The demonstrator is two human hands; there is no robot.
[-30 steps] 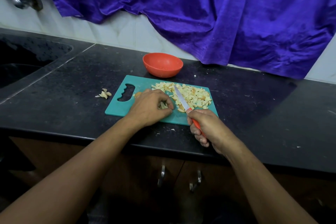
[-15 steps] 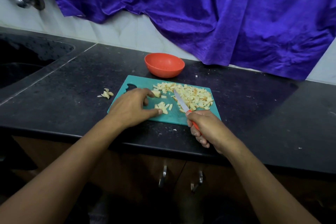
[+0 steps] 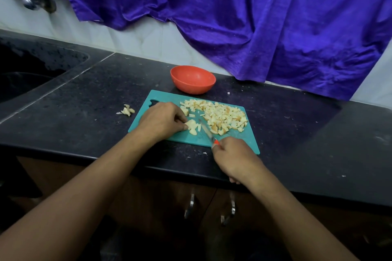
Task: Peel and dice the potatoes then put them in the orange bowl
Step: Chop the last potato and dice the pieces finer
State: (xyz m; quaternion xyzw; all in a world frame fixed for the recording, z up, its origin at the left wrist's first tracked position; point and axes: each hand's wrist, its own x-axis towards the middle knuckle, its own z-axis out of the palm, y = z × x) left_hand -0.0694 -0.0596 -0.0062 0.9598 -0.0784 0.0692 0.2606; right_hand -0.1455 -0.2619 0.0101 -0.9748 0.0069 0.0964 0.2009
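Left hand [image 3: 161,119] pinches potato pieces [image 3: 192,125], right hand [image 3: 233,160] grips the knife [image 3: 206,130]; orange bowl [image 3: 193,79] above board [image 3: 241,140], peels [image 3: 127,110] at left.

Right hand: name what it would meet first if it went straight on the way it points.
Probably the small potato clump that the left hand pinches: the right hand points its knife up-left, the blade right beside that clump. Depth is unclear; it might miss.

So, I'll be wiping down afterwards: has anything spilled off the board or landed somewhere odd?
Yes. A small heap of potato scraps lies on the black counter, left of the teal cutting board. A few white crumbs also dot the counter by the board's near edge.
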